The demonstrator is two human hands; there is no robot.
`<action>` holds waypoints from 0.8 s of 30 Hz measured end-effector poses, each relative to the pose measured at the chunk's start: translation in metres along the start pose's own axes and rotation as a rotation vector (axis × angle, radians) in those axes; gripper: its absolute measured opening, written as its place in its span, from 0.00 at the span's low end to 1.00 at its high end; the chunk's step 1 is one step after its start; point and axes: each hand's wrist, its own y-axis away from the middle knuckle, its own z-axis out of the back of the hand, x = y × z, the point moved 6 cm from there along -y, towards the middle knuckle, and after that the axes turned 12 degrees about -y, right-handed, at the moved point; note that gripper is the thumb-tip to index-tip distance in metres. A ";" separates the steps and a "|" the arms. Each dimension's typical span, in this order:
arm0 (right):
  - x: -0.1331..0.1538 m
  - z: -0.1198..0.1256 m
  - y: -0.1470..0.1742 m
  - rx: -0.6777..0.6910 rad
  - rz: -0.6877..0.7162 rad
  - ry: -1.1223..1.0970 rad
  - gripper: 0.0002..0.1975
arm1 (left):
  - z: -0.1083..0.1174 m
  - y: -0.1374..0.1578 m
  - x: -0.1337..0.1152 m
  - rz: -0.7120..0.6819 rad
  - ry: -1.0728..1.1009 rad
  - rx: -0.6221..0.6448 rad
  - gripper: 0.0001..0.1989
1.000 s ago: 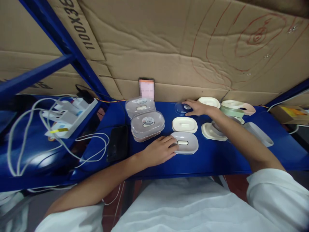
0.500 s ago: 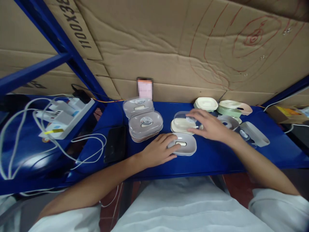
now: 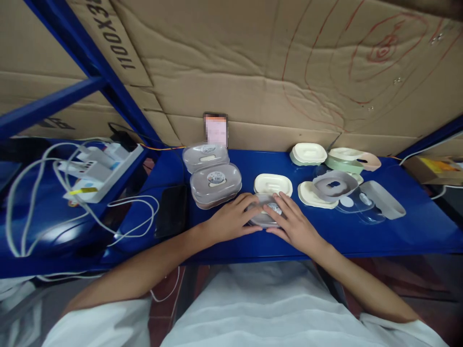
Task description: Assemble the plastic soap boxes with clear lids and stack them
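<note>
A grey soap dish (image 3: pixel 265 220) lies on the blue table in front of me, with a clear, labelled lid over it. My left hand (image 3: pixel 233 219) grips its left side, fingers over the top and thumb along the near edge. From the right, my right hand (image 3: pixel 296 225) lies on the lid, its fingertips spread over the top and thumb near the front edge. The fingers hide much of the dish. Just behind it sits a cream soap dish (image 3: pixel 273 184) without a lid.
Lidded grey soap dishes (image 3: pixel 216 185) stand at the left, near a black phone-like slab (image 3: pixel 171 211). Loose cream, grey and green parts (image 3: pixel 334 185) with clear lids (image 3: pixel 356 200) lie at the right. A propped phone (image 3: pixel 216 130) leans on the cardboard; a power strip (image 3: pixel 104 176) trails white cables.
My right hand has brought the clear lid from above the cream dish down onto the grey dish. My left hand stays at the grey dish's left side.
</note>
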 end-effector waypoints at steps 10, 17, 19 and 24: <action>-0.018 0.020 -0.001 0.093 0.046 -0.115 0.40 | 0.000 -0.001 -0.003 0.033 0.081 -0.001 0.22; -0.018 0.012 0.006 0.118 0.035 -0.104 0.46 | -0.002 0.000 -0.003 -0.019 0.014 0.006 0.22; -0.016 0.011 0.010 0.098 0.051 -0.082 0.47 | -0.002 0.000 -0.004 -0.026 0.010 0.003 0.22; -0.023 0.009 0.013 0.067 0.054 -0.094 0.42 | 0.000 0.000 -0.008 -0.042 0.008 -0.024 0.22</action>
